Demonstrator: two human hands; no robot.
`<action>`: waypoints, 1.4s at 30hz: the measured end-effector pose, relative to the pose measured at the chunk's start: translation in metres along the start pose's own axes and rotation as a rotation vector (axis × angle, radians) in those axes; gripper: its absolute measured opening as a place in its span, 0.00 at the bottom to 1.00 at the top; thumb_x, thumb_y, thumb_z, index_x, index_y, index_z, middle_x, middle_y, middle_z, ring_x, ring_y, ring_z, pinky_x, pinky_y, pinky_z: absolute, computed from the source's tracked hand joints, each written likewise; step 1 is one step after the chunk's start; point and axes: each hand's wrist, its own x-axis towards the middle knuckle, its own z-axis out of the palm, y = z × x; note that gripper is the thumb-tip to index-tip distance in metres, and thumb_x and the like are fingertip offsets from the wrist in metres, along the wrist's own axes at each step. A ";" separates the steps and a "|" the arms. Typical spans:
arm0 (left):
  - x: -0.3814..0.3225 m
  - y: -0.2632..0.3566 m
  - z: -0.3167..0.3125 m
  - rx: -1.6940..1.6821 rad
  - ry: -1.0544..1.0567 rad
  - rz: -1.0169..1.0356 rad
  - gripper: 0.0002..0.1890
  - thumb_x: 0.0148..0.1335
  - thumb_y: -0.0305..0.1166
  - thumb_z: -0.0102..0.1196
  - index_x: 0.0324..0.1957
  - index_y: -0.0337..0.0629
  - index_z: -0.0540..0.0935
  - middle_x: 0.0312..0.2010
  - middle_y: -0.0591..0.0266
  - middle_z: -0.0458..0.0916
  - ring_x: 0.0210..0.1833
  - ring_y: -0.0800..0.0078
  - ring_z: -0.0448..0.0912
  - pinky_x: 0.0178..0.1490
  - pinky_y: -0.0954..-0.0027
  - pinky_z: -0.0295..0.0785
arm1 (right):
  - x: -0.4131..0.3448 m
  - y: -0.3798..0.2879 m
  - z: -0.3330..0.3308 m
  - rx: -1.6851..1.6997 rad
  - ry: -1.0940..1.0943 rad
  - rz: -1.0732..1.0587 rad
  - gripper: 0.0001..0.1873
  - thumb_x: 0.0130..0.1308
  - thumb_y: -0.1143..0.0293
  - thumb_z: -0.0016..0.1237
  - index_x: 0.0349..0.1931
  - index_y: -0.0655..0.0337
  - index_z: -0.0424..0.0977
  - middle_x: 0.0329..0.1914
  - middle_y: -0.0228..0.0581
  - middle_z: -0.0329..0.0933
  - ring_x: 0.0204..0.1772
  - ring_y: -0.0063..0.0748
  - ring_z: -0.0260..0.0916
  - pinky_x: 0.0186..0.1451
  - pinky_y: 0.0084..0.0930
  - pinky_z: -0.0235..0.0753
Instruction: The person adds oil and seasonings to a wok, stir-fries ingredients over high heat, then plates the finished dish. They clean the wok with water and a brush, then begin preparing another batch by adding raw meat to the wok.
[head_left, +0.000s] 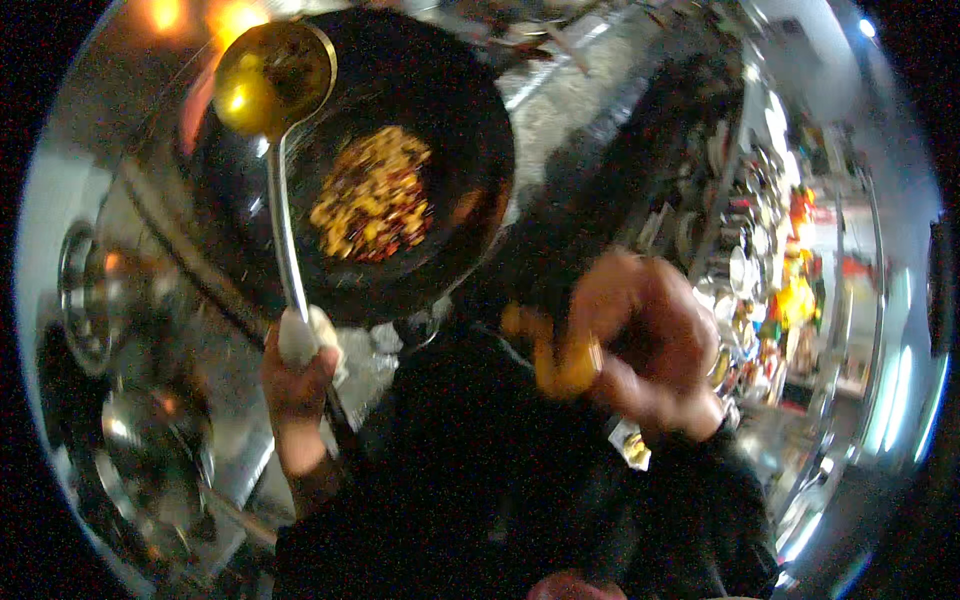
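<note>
My left hand (300, 386) grips the handle of a steel ladle (282, 202), where something whitish, perhaps a cloth, wraps it. The ladle's bowl is over the far left of a dark wok (472, 142) and holds yellow, oil-like liquid (244, 94). Chopped food (375, 199) in brown, yellow and dark red lies heaped in the wok. To the right of the wok, nearer my body, my right hand (645, 337) is blurred, fingers curled. A bent orange-yellow strip (562, 367) sits at its fingers and seems pinched there; what it is cannot be made out.
Flames (236, 22) burn beyond the wok at the upper left. Metal vessels (154, 442) stand on the left. Along the right, a long counter carries several bowls (742, 270) and brightly coloured items (796, 292), all blurred.
</note>
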 end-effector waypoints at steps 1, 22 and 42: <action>0.002 0.002 0.011 -0.158 -0.003 -0.138 0.25 0.54 0.25 0.61 0.56 0.39 0.72 0.39 0.61 0.79 0.37 0.74 0.78 0.40 0.72 0.76 | -0.010 -0.014 0.000 -0.007 0.067 -0.086 0.11 0.59 0.78 0.55 0.42 0.65 0.72 0.40 0.41 0.75 0.40 0.32 0.73 0.43 0.27 0.72; -0.029 0.028 0.256 0.370 -0.811 -0.140 0.27 0.54 0.29 0.65 0.56 0.34 0.71 0.36 0.62 0.77 0.34 0.76 0.75 0.39 0.76 0.72 | -0.370 0.066 -0.072 -0.408 1.011 0.237 0.07 0.60 0.72 0.58 0.27 0.59 0.73 0.32 0.39 0.74 0.36 0.41 0.74 0.33 0.31 0.75; -0.150 -0.033 0.399 0.632 -0.849 -0.458 0.14 0.54 0.24 0.55 0.45 0.35 0.77 0.31 0.64 0.78 0.30 0.75 0.76 0.34 0.74 0.71 | -0.780 0.221 -0.325 -0.815 1.555 1.266 0.36 0.53 0.60 0.58 0.61 0.66 0.64 0.66 0.62 0.60 0.69 0.58 0.59 0.70 0.42 0.64</action>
